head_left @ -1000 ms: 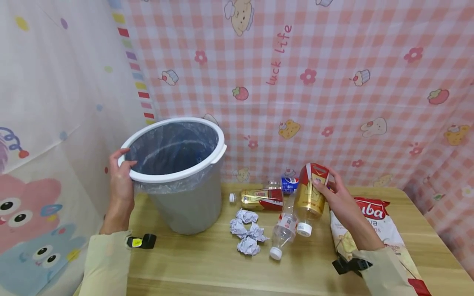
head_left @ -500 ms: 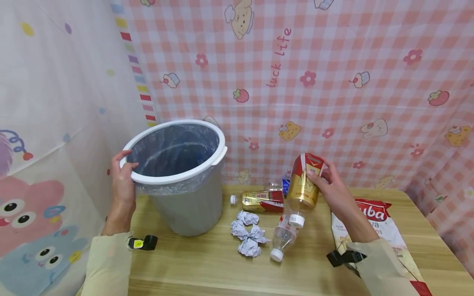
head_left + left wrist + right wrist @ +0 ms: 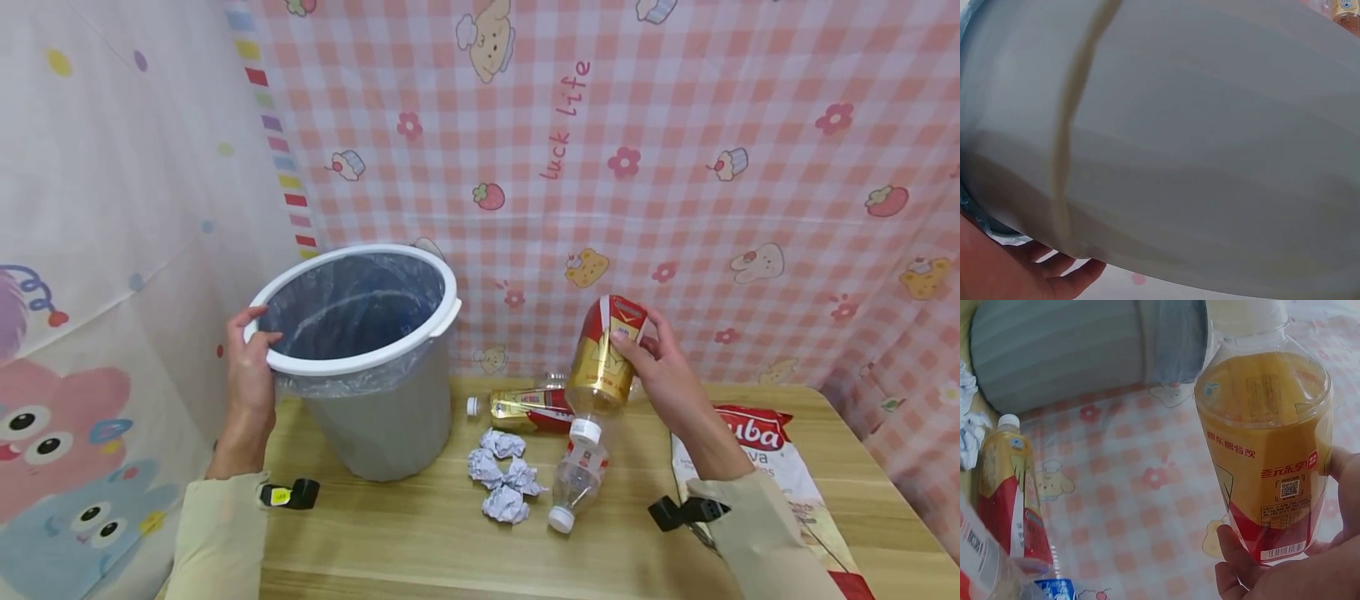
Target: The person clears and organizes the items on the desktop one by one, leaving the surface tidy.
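Note:
My left hand [image 3: 251, 375] grips the white rim of a grey trash can [image 3: 375, 425] with a clear plastic liner folded over its edge. The can leans toward me on the table. In my right hand [image 3: 667, 367] is a gold and red plastic drink bottle [image 3: 606, 354], held by its base end with the white cap pointing down. In the head view it overlaps a clear plastic bottle [image 3: 579, 479] lying below it. The right wrist view shows the fingers and thumb around the label of the held bottle [image 3: 1266, 481].
Several crumpled paper balls [image 3: 504, 475] lie beside the can. Behind them is another gold and red bottle [image 3: 525, 408] on its side. A blue-labelled item [image 3: 1057, 589] shows in the right wrist view. At the right lies a snack bag [image 3: 795, 500], partly under my right forearm.
My right hand has raised the gold and red bottle and carried it left, toward the trash can. The left hand stays on the rim.

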Demonstrator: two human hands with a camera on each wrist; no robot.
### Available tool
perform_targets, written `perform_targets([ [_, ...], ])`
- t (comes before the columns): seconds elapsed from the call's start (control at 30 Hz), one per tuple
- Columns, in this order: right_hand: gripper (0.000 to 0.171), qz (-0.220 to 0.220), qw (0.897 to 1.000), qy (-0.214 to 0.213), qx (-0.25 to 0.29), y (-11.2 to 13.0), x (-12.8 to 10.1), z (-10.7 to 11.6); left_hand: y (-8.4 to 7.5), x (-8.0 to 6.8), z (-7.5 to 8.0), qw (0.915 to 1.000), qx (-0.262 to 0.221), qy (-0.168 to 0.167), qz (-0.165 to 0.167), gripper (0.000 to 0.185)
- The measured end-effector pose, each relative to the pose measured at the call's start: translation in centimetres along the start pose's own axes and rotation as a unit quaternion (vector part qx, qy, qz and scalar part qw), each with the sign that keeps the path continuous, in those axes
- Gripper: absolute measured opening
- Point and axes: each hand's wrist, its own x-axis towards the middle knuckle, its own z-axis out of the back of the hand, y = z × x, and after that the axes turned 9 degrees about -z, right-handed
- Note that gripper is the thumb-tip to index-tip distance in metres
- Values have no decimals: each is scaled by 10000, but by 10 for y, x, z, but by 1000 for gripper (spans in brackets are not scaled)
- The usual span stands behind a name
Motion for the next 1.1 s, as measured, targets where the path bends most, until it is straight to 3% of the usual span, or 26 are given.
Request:
perform_targets([
  [0.4, 79, 165, 9990, 22, 407, 20, 6, -14, 1, 2, 0, 9995, -301, 88, -70, 46],
  [0.83, 76, 265, 9931, -114, 1135, 43, 12, -37, 1, 2, 1, 9995, -208, 205, -156, 46],
  [1.1, 74, 301, 9918, -220, 1222, 57, 15, -50, 0, 2, 1, 9996, -158, 183, -110, 46],
])
